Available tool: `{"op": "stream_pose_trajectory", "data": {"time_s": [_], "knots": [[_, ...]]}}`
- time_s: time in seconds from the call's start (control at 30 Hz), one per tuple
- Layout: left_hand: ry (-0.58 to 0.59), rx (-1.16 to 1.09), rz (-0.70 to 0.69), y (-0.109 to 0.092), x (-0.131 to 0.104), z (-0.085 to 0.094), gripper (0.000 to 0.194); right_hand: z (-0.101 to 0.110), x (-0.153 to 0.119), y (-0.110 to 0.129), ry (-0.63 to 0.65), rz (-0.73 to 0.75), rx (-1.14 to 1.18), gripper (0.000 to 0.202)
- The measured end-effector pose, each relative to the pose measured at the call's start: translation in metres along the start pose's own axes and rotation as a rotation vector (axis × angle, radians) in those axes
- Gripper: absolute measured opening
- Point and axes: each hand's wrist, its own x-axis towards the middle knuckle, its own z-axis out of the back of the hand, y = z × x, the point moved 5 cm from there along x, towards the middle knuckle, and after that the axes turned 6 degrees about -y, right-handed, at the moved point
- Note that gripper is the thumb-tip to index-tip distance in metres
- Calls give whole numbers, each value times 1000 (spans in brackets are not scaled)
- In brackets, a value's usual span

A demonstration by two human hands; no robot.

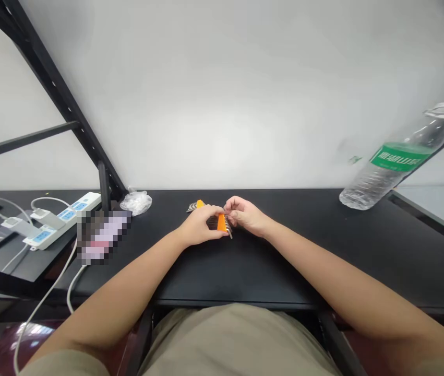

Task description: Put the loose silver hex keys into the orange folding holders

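Observation:
An orange holder (222,223) with a row of thin metal pieces lies near the middle of the black table. My left hand (201,225) grips it, thumb at the near end and fingers over the top, hiding its middle part. Its far end shows beyond my knuckles, with more metal pieces sticking out to the left. Close against the holder's right side is my right hand (243,215), its fingertips pinched together at the metal pieces; whatever is between them is too small to make out.
A large clear bottle with a green label (399,156) leans at the right. At the left are a crumpled plastic bag (136,202), a blurred-out flat object (104,237), a white power strip (63,222) with cables, and a black metal frame (65,104).

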Motion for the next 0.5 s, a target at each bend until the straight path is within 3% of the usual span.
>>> {"op": "stream_pose_trajectory", "data": {"time_s": [0.17, 0.3, 0.5], "knots": [[107, -186, 75, -4, -4, -6, 45, 7, -1, 5, 127, -4, -127, 52], [195, -339, 118, -8, -5, -12, 43, 9, -4, 10, 141, 30, -350, 50], [150, -370, 63, -12, -4, -15, 46, 4, -1, -3, 71, 41, -394, 61]]}}
